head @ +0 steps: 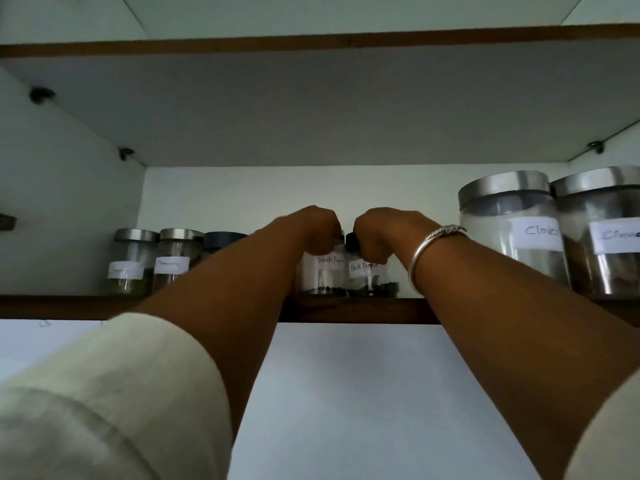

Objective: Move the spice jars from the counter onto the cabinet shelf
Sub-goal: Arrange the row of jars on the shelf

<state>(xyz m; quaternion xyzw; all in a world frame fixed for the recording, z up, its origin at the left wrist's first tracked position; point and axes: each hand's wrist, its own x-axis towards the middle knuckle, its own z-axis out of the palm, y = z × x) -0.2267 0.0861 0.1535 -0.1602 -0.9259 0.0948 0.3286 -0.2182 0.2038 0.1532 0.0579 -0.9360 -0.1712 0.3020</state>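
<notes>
head view: looks up at a cabinet shelf (346, 308)
left hand (313, 226): curled over the lid of the left pepper jar (322, 275), gripping it
right hand (384, 233): closed on the black lid of the right pepper jar (372, 280); bangle (424, 251) on the wrist
pepper jars: touching side by side, upright on the shelf at 12 o'clock
small jars (152, 261): at 10 o'clock on the shelf
big jars (554, 230): steel lids, at 2 o'clock
sleeves (114, 393): pale, rolled up

Materials on the cabinet shelf.
My clear glass jars (322, 271) carry paper labels; brushed metal lids (504, 183); dark wood shelf edge (353, 310).
</notes>
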